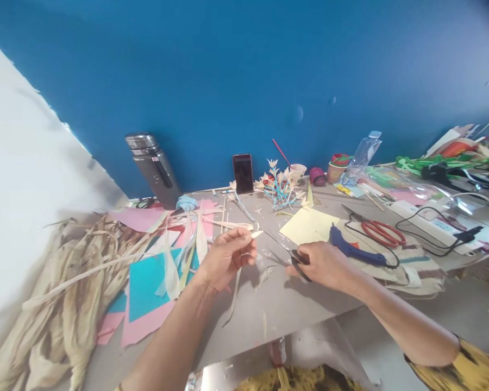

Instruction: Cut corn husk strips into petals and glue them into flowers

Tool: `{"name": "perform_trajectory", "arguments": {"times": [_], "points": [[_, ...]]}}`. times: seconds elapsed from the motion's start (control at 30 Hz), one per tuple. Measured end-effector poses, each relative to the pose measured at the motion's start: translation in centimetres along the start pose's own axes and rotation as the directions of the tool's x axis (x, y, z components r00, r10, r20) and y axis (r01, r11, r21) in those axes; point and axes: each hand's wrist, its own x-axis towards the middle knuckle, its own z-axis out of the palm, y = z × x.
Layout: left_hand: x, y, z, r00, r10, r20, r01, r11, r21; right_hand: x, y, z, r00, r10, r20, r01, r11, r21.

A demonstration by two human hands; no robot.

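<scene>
My left hand (227, 256) is closed in a pinch on a thin pale strip of dried husk (256, 234), whose tip points right and whose tail hangs down below the hand. My right hand (321, 264) grips small black-handled scissors (291, 255), with the blades pointing left toward the strip's tip. Both hands hover just above the grey table (269, 304), a short gap apart.
A heap of dried husks (65, 304) and pink and teal paper sheets (146, 282) lie at left. A yellow sheet (307, 225), blue glue gun (352, 248), red-handled scissors (381, 231) and power strip (424, 222) lie at right. A flask (152, 168), phone (243, 172) and husk flowers (279, 187) stand at the back.
</scene>
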Motion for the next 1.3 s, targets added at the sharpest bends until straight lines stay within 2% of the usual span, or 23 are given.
{"name": "perform_trajectory", "arguments": {"times": [0.07,0.17,0.37,0.5,0.63,0.77,0.87,0.93,1.07,1.23,1.3], "points": [[0.1,-0.1,0.0,0.999,0.034,-0.031,-0.035,0.999,-0.04,0.3,-0.3,0.1,0.999,0.026,-0.023,-0.03,0.983,-0.179],[0.2,-0.3,-0.1,0.996,0.067,-0.059,-0.074,0.99,-0.122,0.8,-0.8,0.2,1.0,0.021,-0.022,-0.027,0.943,-0.332],[0.3,-0.3,-0.2,0.994,0.074,-0.076,-0.087,0.979,-0.184,2.3,-1.8,-0.7,0.998,0.039,-0.045,-0.053,0.916,-0.398],[0.2,-0.3,-0.2,0.996,0.071,-0.063,-0.083,0.971,-0.223,3.5,-1.9,-0.8,0.999,0.037,0.027,-0.024,0.927,-0.375],[0.2,-0.4,-0.1,0.996,0.074,-0.059,-0.086,0.968,-0.237,5.2,-1.1,-0.6,0.988,0.015,0.153,0.034,0.949,-0.313],[0.1,-0.4,0.1,0.996,0.075,-0.056,-0.085,0.973,-0.213,6.9,0.0,-0.9,0.937,0.035,0.349,0.03,0.983,-0.18],[0.0,-0.4,0.2,0.997,0.068,-0.03,-0.072,0.979,-0.19,7.4,0.5,-1.2,0.902,0.038,0.431,0.0,0.996,-0.088],[-0.1,-0.3,0.4,0.998,0.06,-0.009,-0.061,0.981,-0.186,7.2,0.6,-1.3,0.9,0.024,0.436,-0.007,0.999,-0.04],[-0.3,-0.1,0.7,0.999,0.034,0.005,-0.033,0.98,-0.194,6.5,0.4,-1.5,0.929,-0.006,0.371,0.0,1.0,0.014],[0.0,-0.2,0.5,1.0,0.014,-0.016,-0.017,0.981,-0.193,5.4,0.3,-2.0,0.958,-0.01,0.287,-0.007,0.998,0.058],[0.0,-0.3,0.4,0.999,0.021,-0.03,-0.026,0.98,-0.199,4.7,0.6,-2.0,0.961,-0.029,0.274,-0.012,0.989,0.146]]}}
